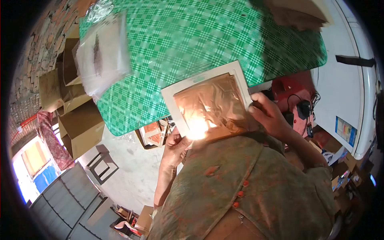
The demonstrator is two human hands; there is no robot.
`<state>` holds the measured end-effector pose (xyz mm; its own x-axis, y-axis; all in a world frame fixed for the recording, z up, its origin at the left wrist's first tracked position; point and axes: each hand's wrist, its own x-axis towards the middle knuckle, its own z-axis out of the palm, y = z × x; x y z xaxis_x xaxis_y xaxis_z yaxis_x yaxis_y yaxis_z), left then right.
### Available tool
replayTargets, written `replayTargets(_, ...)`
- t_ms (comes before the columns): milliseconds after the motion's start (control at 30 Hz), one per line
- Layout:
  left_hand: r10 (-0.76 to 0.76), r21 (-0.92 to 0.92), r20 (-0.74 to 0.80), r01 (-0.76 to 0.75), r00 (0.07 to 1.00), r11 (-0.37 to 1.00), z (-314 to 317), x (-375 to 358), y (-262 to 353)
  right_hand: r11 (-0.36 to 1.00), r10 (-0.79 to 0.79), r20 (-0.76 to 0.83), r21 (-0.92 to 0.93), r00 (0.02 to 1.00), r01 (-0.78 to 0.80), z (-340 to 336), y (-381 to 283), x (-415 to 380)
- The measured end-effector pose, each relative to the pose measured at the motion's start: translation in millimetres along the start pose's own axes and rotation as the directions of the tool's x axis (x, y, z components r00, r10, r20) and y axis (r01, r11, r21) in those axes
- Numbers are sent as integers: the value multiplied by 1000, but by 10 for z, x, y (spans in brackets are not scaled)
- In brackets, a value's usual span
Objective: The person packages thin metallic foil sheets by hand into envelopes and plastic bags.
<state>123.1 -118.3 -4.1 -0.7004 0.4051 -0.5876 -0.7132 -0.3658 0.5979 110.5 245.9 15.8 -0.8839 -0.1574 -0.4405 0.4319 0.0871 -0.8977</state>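
Holding frame [242,80] by opposite edges with left hand [174,151] and right hand [271,116] well apart, in front of shirt [216,172], overlapping table [160,56] in view. Could plausibly drop it through a slack grip, tear wrinkled film [216,98] by pressing, or miss flaws under glare [197,130].

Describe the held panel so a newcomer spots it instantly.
Find the green plaid tablecloth. By its near edge, the left hand and right hand hold a pale-bordered panel. Its wrinkled, shiny brown middle sets it apart from the translucent plastic.
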Motion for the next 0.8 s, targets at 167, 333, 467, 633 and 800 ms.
replayTargets(167,-15,63,-29,17,999,998,115,36,101,899,117,185,397,976,-183,-1,-257,3)
replayTargets(333,106,34,36,-108,994,994,192,58,180,990,56,56,130,997,-63,-17,-42,46)
replayTargets(467,46,190,106,-65,993,980,-19,8,120,1000,15,9,-19,1000,-15,-16,-82,9)
replayTargets(633,6,57,104,-12,995,998,69,12,123,983,-12,-4,-185,1000,11,-18,-100,12)
replayTargets(800,85,99,93,-95,992,991,157,38,145,992,-35,102,123,994,22,-9,-13,33)
